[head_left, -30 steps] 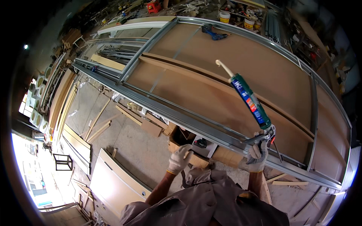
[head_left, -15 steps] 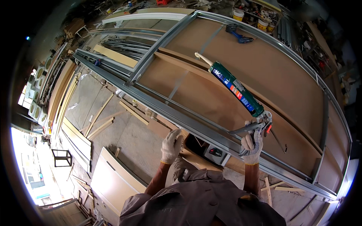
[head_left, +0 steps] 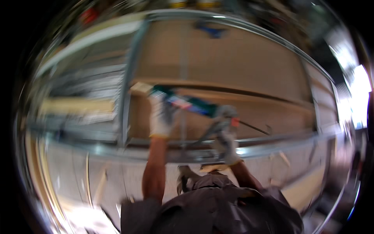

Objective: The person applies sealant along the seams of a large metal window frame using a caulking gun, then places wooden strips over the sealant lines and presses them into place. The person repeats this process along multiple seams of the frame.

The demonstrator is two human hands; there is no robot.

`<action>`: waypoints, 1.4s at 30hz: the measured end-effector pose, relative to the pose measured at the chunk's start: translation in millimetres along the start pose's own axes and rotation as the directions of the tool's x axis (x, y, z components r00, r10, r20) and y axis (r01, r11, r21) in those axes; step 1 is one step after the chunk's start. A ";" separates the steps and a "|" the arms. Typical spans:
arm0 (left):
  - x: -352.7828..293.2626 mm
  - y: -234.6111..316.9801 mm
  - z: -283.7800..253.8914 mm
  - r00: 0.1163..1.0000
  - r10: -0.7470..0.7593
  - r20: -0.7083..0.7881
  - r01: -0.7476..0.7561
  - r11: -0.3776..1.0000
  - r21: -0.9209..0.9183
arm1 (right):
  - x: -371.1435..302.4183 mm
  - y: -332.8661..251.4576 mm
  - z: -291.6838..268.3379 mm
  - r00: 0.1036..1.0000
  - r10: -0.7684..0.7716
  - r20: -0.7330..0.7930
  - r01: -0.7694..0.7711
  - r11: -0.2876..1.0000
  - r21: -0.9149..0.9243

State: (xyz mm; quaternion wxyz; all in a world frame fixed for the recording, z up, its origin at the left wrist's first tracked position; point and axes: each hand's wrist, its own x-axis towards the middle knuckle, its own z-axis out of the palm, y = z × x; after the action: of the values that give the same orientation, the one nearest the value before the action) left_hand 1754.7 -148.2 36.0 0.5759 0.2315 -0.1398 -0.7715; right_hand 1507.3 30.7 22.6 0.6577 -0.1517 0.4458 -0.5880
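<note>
A caulking gun (head_left: 199, 106) with a green and blue sealant cartridge lies across the view, its pale nozzle end (head_left: 142, 88) toward the left. Round its trigger handle is my right hand (head_left: 226, 145), in a white knitted glove. My left hand (head_left: 161, 117), gloved too, is closed at the cartridge's front end; motion smears its fingers. The thin plunger rod (head_left: 255, 128) sticks out at the right. Beneath the gun is a large metal frame (head_left: 128, 97) with brown panels (head_left: 241, 58) set in it.
A blue power drill (head_left: 211, 30) lies on the far panel. A brown ledge (head_left: 249, 93) runs lengthwise across the panels. Metal profiles (head_left: 89, 84) and a yellowish board (head_left: 78, 106) lie at the left. Wooden strips (head_left: 100, 187) are on the floor nearer me.
My left hand has risen from beside the frame to the front of the caulking gun. The gun has swung flatter and lower, with my right hand still on its handle. The view has turned and blurred.
</note>
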 end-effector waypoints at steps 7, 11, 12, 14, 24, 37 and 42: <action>6.8 16.6 -15.7 0.999 0.040 0.006 -0.040 0.996 0.079 | -25.4 5.6 62.6 0.992 0.128 0.015 -0.129 0.980 0.150; 21.4 12.5 -14.8 1.000 0.015 -0.017 -0.013 0.996 0.087 | -33.5 19.1 62.1 0.999 0.025 0.039 -0.032 0.981 0.193; 23.9 10.9 -24.9 0.998 0.007 -0.056 -0.002 0.997 0.076 | -36.7 17.2 64.1 1.000 0.026 0.011 -0.027 0.987 0.160; 16.0 1.0 -7.3 0.994 -0.031 -0.106 0.040 0.995 0.087 | -37.8 19.8 52.8 0.996 -0.061 -0.058 0.061 0.998 0.001; -7.8 -46.6 35.2 0.996 0.083 0.013 -0.084 0.964 0.251 | -72.3 -13.6 -0.9 0.990 0.056 0.127 -0.067 0.994 0.085; 0.0 -32.9 45.0 0.999 -0.002 -0.032 0.011 0.962 0.274 | -57.8 -14.7 9.7 0.972 0.016 0.236 -0.121 0.892 0.436; 28.2 -14.4 -1.8 0.974 -0.161 0.159 0.127 0.970 0.206 | -66.3 -28.7 47.9 0.995 0.071 0.074 -0.090 0.952 0.291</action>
State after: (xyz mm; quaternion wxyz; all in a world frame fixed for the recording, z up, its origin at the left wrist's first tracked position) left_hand 1737.3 -170.7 22.0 0.4781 0.2278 -0.2474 -0.8113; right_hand 1531.5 67.9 97.0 0.7100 -0.0523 0.3383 -0.6154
